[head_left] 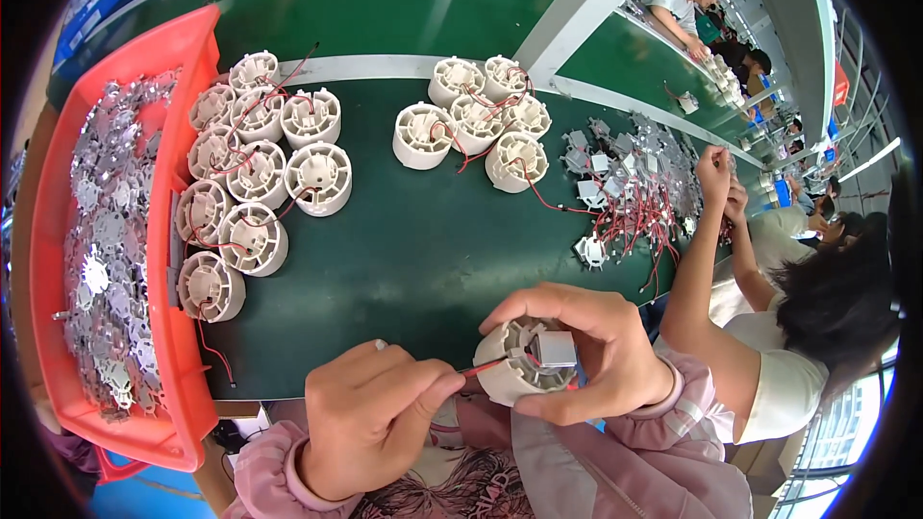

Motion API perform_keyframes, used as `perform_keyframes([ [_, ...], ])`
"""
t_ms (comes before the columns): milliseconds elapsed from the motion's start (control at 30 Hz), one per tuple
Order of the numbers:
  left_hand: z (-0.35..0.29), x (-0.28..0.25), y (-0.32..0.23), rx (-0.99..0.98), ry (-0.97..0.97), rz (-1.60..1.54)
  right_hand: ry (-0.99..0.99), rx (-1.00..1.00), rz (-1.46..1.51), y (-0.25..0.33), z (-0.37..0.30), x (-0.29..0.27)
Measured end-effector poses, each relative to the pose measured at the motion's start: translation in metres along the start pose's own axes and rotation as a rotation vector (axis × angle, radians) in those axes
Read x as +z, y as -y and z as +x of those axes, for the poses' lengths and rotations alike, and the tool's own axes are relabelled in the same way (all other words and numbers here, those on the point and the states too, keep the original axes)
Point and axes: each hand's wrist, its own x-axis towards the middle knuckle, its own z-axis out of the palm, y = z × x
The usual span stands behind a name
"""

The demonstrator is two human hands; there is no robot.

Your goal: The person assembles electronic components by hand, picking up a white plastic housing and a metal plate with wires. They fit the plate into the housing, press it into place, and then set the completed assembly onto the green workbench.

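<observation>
Right hand [596,351] wrapped around white round housing [524,365] at bench's near edge, open end up. Left hand [370,418], at housing's 9 o'clock, pinched shut on red wire [484,366], which ran sideways into it.

packages: 0 | labels: 0 | signs: 0 | screens: 0 in view

White housings [288,149], red tray [183,48], seemingly dark green mat [404,240].
</observation>
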Motion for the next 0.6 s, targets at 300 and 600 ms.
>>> perform_keyframes([
  [300,-0.011,-0.007,-0.007,-0.057,-0.381,-1.513,-0.318,-0.124,0.392,0.02,-0.011,-0.011],
  [600,-0.017,-0.004,-0.002,0.112,-0.129,-1.663,-0.342,-0.015,0.464,0.033,-0.005,0.001],
])
